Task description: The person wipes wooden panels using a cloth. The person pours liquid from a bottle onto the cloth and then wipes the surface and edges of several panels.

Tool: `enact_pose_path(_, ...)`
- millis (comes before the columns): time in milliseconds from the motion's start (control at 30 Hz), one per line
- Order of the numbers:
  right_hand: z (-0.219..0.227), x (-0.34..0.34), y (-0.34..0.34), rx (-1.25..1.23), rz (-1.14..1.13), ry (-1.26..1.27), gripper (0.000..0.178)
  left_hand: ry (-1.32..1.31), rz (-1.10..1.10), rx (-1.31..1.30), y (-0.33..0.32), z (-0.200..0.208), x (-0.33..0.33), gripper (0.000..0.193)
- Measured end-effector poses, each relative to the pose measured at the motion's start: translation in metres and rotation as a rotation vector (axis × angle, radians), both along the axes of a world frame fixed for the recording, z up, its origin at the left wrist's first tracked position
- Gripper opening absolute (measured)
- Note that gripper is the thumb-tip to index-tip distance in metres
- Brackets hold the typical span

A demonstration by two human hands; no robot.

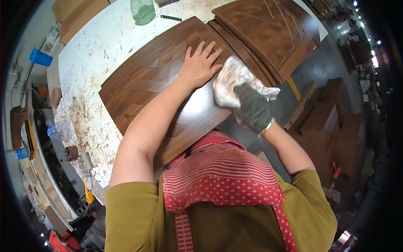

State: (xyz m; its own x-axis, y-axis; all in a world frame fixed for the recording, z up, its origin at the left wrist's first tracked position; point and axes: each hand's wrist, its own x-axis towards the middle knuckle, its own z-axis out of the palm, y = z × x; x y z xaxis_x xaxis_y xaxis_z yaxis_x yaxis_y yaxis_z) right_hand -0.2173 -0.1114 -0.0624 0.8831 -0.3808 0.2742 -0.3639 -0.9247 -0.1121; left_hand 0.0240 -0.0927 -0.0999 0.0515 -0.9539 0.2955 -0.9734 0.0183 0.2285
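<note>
A brown wooden panel [142,82] with a patterned grain lies on the stained white table in front of me, its near edge close to my apron. My bare left hand [200,65] rests flat on it, fingers spread. At the panel's right edge, my right hand [254,107], in a dark green knitted glove, grips a crumpled white rag [235,80] with brown stains. The rag touches or hangs just over that edge; I cannot tell which. Light glares off the panel between my two hands.
More brown panels [268,29] are stacked at the far right. On the white table [90,54] stand a greenish clear jar [142,11] and a dark flat tool [171,18]. A blue cup [40,56] is at the left. Brown wooden pieces [331,122] stand on the floor at right.
</note>
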Motion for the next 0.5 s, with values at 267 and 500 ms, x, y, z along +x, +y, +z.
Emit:
enact_pose_path(267, 0.001, 0.037, 0.025, -0.230, -0.268, 0.144, 0.036, 0.031, 0.174, -0.050, -0.001, -0.010, 0.003, 0.050)
enact_pose_path(500, 0.021, 0.036, -0.028, -0.038, -0.127, 0.257, 0.054, 0.025, 0.133, -0.098, -0.004, -0.007, 0.000, 0.047)
